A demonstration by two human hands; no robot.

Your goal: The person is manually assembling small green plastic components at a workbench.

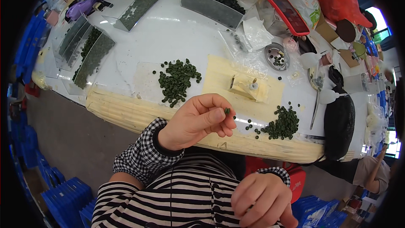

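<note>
My left hand (198,120) is raised over the table's front edge. Its thumb and index finger pinch a small dark green round piece (227,111). Behind that hand lies a loose pile of similar green pieces (177,80), and a second, smaller pile (284,123) is to its right. A cream-coloured block (248,88) with a small metal post on top stands between the piles on a yellowish sheet (215,69). Close to my striped shirt is my right hand (263,198), fingers curled inward; whatever they may hold is hidden.
Clear bins of green pieces stand along the back, among them a wide bin (211,10) and a left bin (95,57). A red-cased phone (284,10), a round metal dish (277,56) and a black bag (339,122) are at right. Padding (122,112) lines the front edge.
</note>
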